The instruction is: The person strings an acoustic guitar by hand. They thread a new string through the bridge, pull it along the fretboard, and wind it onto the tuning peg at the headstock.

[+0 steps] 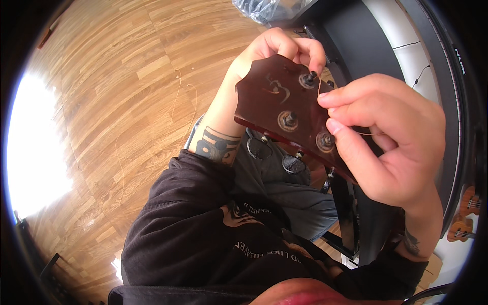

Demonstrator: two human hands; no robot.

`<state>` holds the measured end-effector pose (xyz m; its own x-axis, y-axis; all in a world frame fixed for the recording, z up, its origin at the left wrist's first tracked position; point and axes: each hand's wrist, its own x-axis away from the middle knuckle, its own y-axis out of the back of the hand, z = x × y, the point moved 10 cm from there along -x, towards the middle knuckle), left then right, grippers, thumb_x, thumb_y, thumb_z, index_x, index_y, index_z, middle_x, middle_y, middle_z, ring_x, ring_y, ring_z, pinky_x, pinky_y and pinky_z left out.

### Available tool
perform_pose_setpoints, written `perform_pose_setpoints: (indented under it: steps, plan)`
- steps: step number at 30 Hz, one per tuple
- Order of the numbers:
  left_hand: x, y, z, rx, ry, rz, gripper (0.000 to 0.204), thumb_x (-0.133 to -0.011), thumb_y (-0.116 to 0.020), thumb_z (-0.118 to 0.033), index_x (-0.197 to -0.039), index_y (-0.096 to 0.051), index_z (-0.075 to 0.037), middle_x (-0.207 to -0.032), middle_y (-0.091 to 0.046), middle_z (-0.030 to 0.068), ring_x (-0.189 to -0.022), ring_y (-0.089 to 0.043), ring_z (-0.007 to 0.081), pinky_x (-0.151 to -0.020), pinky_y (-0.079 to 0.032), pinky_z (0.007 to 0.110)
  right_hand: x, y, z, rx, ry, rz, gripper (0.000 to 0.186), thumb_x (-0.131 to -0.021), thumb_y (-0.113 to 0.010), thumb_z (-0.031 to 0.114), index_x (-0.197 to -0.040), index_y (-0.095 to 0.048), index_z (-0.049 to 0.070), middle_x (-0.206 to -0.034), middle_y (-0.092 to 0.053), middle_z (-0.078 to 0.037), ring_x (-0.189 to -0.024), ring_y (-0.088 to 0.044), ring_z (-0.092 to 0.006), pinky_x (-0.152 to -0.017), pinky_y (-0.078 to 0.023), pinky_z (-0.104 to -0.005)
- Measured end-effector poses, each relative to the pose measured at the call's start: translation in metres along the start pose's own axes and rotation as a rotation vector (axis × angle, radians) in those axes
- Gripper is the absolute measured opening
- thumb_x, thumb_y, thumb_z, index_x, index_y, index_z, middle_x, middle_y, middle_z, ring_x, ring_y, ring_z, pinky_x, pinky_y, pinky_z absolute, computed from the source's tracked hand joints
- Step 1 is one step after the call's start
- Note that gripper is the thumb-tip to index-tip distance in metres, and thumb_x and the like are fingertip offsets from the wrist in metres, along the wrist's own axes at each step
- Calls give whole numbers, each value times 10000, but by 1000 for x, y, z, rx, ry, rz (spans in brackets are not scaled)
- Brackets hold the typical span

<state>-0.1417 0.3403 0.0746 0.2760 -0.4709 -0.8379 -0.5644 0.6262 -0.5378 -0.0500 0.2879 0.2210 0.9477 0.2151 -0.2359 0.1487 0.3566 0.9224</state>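
Observation:
A dark reddish-brown guitar headstock [262, 91] is tilted in front of me, several metal string posts on its face. Dark tuning knobs [294, 163] stick out along its near edge. My left hand [272, 46] is wrapped round the far edge, its fingertips by the farthest visible post [309, 79]; the headstock hides part of this hand. Between thumb and fingertips my right hand [389, 134] pinches a thin, copper-coloured guitar string [319, 86] leading up to that post. Another stretch of string shows behind the right hand's fingers.
Wood floor [127, 61] spreads out at the left, with thin loose string [173, 109] trailing over it. A black keyboard-like case [351, 35] stands at the right, near clear plastic wrapping [259, 10]. Small ukulele-like instruments [470, 201] hang at the far right. My jeans [274, 190] are below the headstock.

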Motion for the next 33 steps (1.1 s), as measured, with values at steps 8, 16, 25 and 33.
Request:
perform_pose_setpoints:
  steps: [8,16,25,33]
  plan:
    - [13,4,-12,-306,160,-203,343,-980,-712,-295,-991,-605,31,-900,-630,121,-822,-659,202,-735,-575,322,1,-1,-1,-29,-4,4,190,-770,-656,-195,-921,-709,-93,-991,-740,-207,-734,-690,-151,-600,-520,-225]
    - [3,-2,2,83,48,-19,435,-850,-826,-339,-954,-623,32,-1076,-672,161,-895,-706,207,-817,-602,307,3,-1,0,-24,20,-15,173,-774,-662,-186,-902,-703,-78,-990,-745,-200,-699,-648,-115,-557,-442,-198]
    - [18,8,3,-230,254,-281,407,-896,-790,-369,-957,-603,-14,-1054,-661,126,-881,-704,199,-816,-601,295,5,0,-3,3,31,-30,178,-776,-671,-179,-911,-711,-69,-1000,-752,-188,-671,-606,-96,-544,-413,-197]
    - [3,-13,3,-58,35,-85,310,-954,-725,-262,-1067,-648,16,-1042,-681,136,-937,-701,205,-832,-592,303,3,-1,-1,4,44,-24,183,-778,-680,-172,-918,-717,-61,-1009,-759,-178,-646,-569,-79,-532,-388,-196]
